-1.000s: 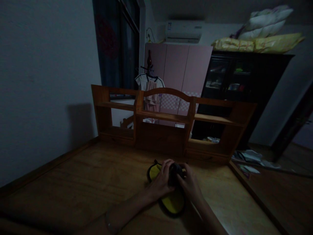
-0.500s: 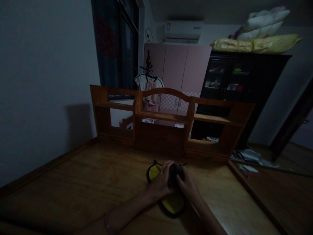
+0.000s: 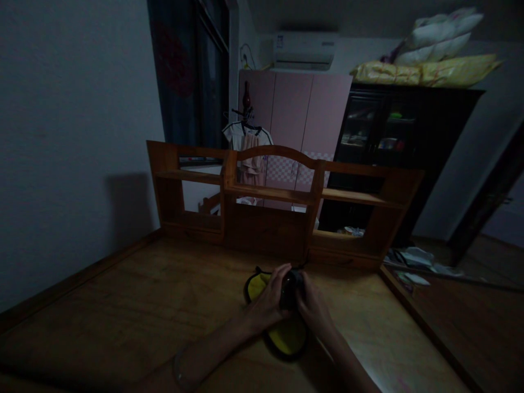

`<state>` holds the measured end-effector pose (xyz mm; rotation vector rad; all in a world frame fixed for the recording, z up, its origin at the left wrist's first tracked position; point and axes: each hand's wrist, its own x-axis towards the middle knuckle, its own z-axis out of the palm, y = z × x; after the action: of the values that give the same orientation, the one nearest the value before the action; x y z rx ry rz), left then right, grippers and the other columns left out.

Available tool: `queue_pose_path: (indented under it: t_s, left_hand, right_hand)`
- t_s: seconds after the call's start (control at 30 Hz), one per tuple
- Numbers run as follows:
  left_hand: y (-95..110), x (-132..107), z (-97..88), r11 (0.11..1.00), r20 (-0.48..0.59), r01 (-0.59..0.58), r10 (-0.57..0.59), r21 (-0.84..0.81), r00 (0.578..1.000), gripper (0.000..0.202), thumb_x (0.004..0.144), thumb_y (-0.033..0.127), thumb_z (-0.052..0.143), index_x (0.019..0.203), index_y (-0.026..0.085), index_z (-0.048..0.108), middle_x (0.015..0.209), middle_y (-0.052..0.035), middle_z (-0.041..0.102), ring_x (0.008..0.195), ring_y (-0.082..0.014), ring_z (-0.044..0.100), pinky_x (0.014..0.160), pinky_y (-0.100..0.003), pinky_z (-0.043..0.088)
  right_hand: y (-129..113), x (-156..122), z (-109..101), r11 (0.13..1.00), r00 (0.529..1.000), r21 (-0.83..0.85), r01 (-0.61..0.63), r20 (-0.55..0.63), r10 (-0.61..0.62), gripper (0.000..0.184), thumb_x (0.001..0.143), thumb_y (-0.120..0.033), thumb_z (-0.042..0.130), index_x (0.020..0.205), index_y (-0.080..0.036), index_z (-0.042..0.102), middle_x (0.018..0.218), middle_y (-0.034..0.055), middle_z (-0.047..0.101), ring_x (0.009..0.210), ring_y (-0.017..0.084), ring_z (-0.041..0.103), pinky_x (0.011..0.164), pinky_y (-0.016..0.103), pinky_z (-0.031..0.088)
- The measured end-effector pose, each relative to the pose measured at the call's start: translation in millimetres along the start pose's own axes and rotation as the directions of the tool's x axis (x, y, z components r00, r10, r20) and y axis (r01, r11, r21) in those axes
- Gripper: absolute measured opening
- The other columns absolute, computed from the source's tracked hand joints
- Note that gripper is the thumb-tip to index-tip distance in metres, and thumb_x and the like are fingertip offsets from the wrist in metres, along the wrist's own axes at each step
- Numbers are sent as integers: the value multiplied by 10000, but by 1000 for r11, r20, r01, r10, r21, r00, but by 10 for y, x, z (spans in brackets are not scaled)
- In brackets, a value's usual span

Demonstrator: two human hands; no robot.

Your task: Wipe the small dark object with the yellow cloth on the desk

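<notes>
Both hands are together over the wooden board [image 3: 172, 305]. My left hand [image 3: 270, 300] wraps around the left side of a small black rounded object [image 3: 289, 290] with a glossy surface. On its other side, my right hand [image 3: 314, 308] grips it with fingers curled near the top. The dim light hides what kind of thing it is. Beneath the hands lies an open yellow-lined pouch [image 3: 290, 339] with black edging, spread flat and partly covered by the hands and the black object.
A wooden shelf unit [image 3: 270, 191] with open compartments stands along the board's far edge. A white wall [image 3: 73, 136] borders the left side. Beyond are a pink wardrobe [image 3: 292, 109], a black cabinet [image 3: 426, 120] and hanging clothes [image 3: 249, 144]. Papers [image 3: 415, 256] lie at the right.
My right hand's fingers have shifted around the black object, with the thumb drawn back to its right side. The view has moved slightly; the pouch stays in place.
</notes>
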<state>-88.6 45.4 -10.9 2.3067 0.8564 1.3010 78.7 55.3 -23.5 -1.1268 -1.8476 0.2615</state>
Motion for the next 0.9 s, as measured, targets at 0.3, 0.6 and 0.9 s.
queue_pose_path:
  t_s: [0.3,0.6,0.9]
  left_hand:
    - [-17,14,18,999,22,-35,35,4,999,993,622,103,698,1440,224,147,1467,-124,240,1355,-288,262,1121,-491,284]
    - [70,14,-23,1000,54,-27,26,7,998,977,643,88,688,1438,227,137,1474,-112,229,1361,-265,253,1130,-458,284]
    - [82,9,-11,1000,56,-4,5,-3,998,970,640,81,689,1435,231,155,1470,-107,229,1361,-274,254,1134,-463,277]
  right_hand:
    - [43,-25,30,997,996,59,42,80,-47,386,903,-215,360,1286,-176,387,1153,136,600,1040,228,602,888,395,505]
    - [159,-56,78,1000,993,25,6,121,-9,442,896,-240,362,1329,-160,328,1278,143,521,1176,238,522,979,416,446]
    - [-16,3,-19,999,989,31,-14,148,9,365,892,-214,348,1250,-156,392,1070,130,626,937,224,631,786,349,526]
